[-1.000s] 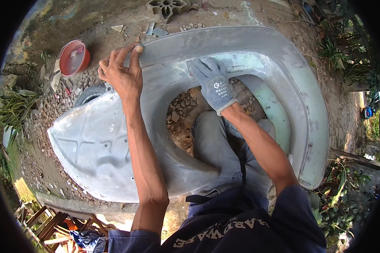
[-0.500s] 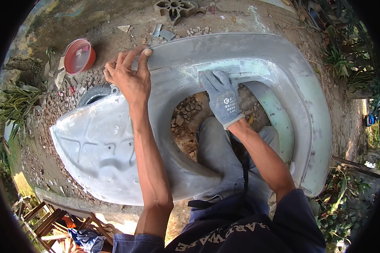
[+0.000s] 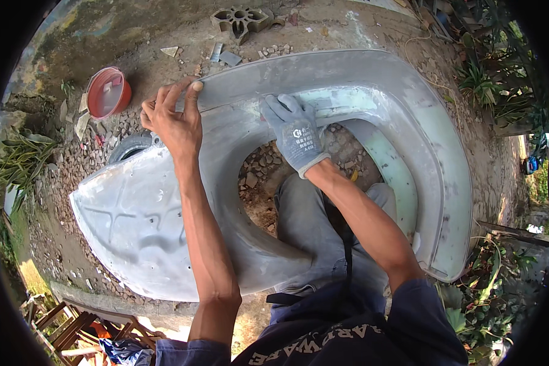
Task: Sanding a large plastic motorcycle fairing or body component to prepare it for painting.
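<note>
A large grey metal body shell (image 3: 140, 219), curved like a scooter's, lies across my view, with patches of pale green showing through. My bare left hand (image 3: 175, 116) grips its far edge, thumb on top and fingers curled over the rim. My right hand (image 3: 294, 129), in a grey-blue work glove, presses on the inner ledge beside the big opening. Its fingers lie close together against the surface. A thin reddish edge beside these fingers half a second ago hints at a flat piece under them; the palm side is hidden. My legs show through the opening.
A red bucket (image 3: 108, 93) holding cloudy liquid stands at the far left. A tyre (image 3: 130, 148) sits partly under the shell. A patterned concrete block (image 3: 241, 21), tile shards and gravel lie beyond it. Plants grow on both sides; wooden furniture (image 3: 61, 323) is at the lower left.
My gloved right hand has slid left along the ledge, uncovering more of the pale green patch. My left hand keeps its grip on the rim. The whole view has shifted slightly.
</note>
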`<control>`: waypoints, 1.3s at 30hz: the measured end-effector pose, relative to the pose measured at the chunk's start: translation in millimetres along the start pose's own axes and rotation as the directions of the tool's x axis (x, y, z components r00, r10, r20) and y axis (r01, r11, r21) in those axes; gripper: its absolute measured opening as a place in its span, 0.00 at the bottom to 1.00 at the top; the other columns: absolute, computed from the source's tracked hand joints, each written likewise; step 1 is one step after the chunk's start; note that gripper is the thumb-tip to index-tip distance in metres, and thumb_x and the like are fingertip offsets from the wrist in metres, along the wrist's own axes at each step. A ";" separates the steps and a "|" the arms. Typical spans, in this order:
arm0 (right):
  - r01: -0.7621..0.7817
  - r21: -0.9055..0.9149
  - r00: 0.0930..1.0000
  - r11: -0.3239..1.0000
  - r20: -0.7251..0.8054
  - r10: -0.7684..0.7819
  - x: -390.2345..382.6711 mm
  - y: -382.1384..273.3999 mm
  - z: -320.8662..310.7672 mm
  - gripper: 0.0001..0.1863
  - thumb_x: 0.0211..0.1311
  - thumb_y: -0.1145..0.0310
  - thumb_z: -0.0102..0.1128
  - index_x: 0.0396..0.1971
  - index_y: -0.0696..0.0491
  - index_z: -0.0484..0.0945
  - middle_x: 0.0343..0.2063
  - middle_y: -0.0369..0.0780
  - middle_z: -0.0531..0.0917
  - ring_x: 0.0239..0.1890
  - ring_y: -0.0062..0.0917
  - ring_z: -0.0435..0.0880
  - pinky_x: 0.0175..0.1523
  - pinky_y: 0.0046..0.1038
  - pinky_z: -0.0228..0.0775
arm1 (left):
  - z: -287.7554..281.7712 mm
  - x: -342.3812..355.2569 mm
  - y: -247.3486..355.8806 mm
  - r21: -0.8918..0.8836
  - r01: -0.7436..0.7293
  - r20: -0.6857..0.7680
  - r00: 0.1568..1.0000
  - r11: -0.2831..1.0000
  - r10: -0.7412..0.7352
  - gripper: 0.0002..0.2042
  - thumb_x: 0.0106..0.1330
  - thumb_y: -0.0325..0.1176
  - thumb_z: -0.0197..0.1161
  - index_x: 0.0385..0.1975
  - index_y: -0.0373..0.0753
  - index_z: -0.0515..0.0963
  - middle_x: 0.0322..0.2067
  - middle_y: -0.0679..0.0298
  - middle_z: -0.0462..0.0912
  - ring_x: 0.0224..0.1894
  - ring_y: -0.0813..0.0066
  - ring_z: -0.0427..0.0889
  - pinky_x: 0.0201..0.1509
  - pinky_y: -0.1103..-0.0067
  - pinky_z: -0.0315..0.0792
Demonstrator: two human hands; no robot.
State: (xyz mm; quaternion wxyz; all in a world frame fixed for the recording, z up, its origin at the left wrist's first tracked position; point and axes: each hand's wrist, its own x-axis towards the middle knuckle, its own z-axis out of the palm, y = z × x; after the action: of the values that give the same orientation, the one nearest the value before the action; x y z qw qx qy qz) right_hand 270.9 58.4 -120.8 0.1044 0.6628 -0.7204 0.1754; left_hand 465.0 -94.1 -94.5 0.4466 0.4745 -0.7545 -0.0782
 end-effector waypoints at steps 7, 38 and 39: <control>-0.129 -0.132 0.990 0.983 -0.067 0.121 -60.0 104.2 -16.7 0.29 0.63 0.74 0.60 0.66 0.49 0.81 0.64 0.36 0.84 0.66 0.34 0.77 0.65 0.46 0.68 | 1.2 3.1 6.3 -0.009 -0.011 -0.015 1.000 1.000 0.011 0.11 0.70 0.50 0.75 0.44 0.54 0.94 0.37 0.76 0.87 0.50 0.68 0.75 0.72 0.61 0.53; -0.130 -0.064 0.967 0.989 -0.230 0.112 -47.6 101.1 9.0 0.25 0.65 0.71 0.59 0.63 0.48 0.83 0.62 0.35 0.84 0.68 0.34 0.75 0.68 0.46 0.65 | 3.6 6.1 7.2 -0.055 -0.019 -0.037 0.999 0.998 0.017 0.10 0.69 0.50 0.76 0.42 0.54 0.94 0.37 0.78 0.88 0.50 0.68 0.74 0.73 0.62 0.52; -0.089 -0.041 0.976 0.995 -0.202 0.079 -38.6 75.9 10.8 0.25 0.63 0.73 0.61 0.61 0.48 0.83 0.63 0.35 0.83 0.67 0.34 0.75 0.68 0.47 0.64 | 4.6 5.5 9.0 -0.033 -0.009 -0.028 1.000 0.999 0.008 0.10 0.68 0.50 0.76 0.42 0.55 0.94 0.38 0.79 0.89 0.50 0.68 0.74 0.73 0.62 0.53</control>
State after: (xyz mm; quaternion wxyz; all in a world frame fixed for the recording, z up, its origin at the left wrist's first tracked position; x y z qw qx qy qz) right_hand 200.3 94.2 -154.1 0.1853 0.6080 -0.7378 0.2273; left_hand 454.9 -94.9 -89.0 0.4651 0.4649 -0.7489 -0.0823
